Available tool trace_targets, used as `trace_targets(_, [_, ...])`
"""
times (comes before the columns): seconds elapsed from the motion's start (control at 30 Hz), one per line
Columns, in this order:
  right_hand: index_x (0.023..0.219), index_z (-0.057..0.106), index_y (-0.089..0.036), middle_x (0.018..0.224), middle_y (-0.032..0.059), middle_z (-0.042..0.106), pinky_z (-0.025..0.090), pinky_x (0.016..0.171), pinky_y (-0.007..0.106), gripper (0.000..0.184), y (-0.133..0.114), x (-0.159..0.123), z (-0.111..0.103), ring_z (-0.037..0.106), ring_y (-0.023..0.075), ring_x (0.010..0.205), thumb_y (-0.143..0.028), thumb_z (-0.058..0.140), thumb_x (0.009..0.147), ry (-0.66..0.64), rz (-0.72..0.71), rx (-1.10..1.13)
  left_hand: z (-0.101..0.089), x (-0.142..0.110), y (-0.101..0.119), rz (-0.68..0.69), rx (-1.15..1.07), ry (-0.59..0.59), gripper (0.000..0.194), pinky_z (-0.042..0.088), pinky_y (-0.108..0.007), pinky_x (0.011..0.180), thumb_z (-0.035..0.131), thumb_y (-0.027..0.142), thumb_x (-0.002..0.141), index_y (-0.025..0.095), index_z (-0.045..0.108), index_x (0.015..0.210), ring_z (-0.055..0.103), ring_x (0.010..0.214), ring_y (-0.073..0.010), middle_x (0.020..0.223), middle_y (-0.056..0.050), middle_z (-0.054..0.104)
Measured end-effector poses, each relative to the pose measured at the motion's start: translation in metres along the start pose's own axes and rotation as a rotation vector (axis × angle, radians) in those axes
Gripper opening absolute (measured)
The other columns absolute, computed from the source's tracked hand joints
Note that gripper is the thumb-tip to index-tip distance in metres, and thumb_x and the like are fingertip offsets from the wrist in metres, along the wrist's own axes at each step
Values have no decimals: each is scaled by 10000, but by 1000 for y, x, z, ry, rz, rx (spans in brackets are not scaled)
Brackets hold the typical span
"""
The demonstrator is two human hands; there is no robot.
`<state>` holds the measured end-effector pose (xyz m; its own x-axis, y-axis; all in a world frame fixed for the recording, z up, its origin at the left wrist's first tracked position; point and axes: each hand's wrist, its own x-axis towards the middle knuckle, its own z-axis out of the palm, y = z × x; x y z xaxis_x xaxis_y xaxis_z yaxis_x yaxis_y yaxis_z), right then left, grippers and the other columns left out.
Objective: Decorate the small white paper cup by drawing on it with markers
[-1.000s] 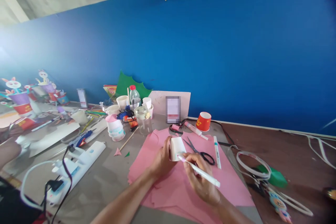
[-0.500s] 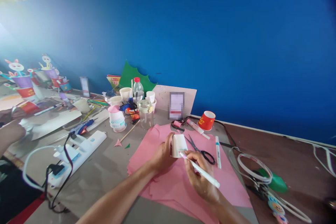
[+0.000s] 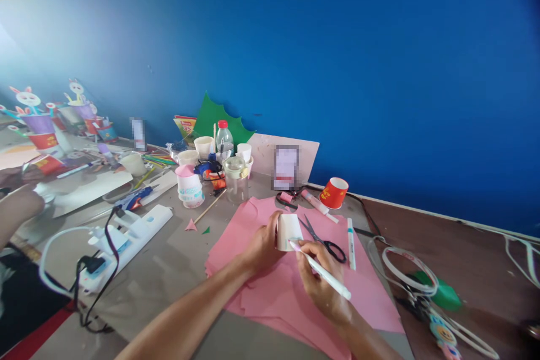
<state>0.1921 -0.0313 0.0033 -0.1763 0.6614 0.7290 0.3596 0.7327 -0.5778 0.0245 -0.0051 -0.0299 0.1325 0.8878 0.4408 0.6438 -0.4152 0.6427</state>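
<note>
Gripping the white cup (image 3: 289, 232) from its left side, the left hand (image 3: 265, 243) has its fingers curled around the edge. The right hand (image 3: 318, 273) pinches a slim white marker (image 3: 329, 278), its pinkish tip right at the cup's lower face; whether the two touch is too fine to tell. The cup is held over the pink paper (image 3: 270, 298), toward its far half.

That paper is a loose pile of flat, matte sheets with uneven, overlapping left edges; its near right corner reaches the right edge of the grey table (image 3: 169, 259), past which runs a brown surface (image 3: 455, 247) with a coiled white cable (image 3: 407, 254). Open room lies to the left, where a stretch of smooth tabletop separates the paper from the hard white power strip (image 3: 130, 250). Space is tighter to the right: scissors (image 3: 324, 242) with dark looped handles lie just beside the cup, and a second marker (image 3: 351, 244) lies along the paper's right side.

Farther off stand a glossy, round-rimmed red cup (image 3: 333, 194), a clear lidded jar (image 3: 237, 185) and a ridged cup stack (image 3: 189, 188) topped in pink. A flat blue wall (image 3: 358, 67) closes the far side.
</note>
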Motion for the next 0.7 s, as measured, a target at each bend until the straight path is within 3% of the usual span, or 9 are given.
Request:
trace_targets(0.17, [877, 567, -210, 783, 39, 682, 530, 577, 243, 59, -1, 0, 0, 654, 151, 632, -164, 555, 911, -4, 2, 6, -2, 0, 3, -16, -19, -31, 580, 409, -270, 489, 535, 188, 804, 108, 291, 1325, 586, 543, -166, 744, -38, 653])
trace_targets(0.37, [864, 567, -211, 822, 55, 689, 553, 659, 258, 77, -2, 1, -1, 692, 174, 749, -151, 542, 906, -23, -17, 39, -3, 1, 4, -11, -40, -18, 526, 444, -289, 532, 531, 180, 793, 118, 335, 1278, 593, 594, -165, 836, -67, 658])
trace_targets(0.57, [855, 553, -211, 685, 3, 638, 470, 480, 220, 68, -2, 2, -2, 600, 131, 535, -180, 553, 916, 7, 59, 38, -2, 1, 3, -14, -32, -11, 573, 419, -277, 506, 539, 220, 800, 127, 310, 1317, 569, 556, -154, 767, -31, 641])
trace_targets(0.7, [843, 551, -219, 635, -9, 599, 463, 474, 225, 81, -2, 2, -2, 596, 140, 539, -187, 544, 917, -4, 75, 39, -1, 1, 3, -26, -40, -9, 579, 422, -278, 508, 540, 211, 789, 101, 317, 1312, 577, 562, -161, 775, -45, 649])
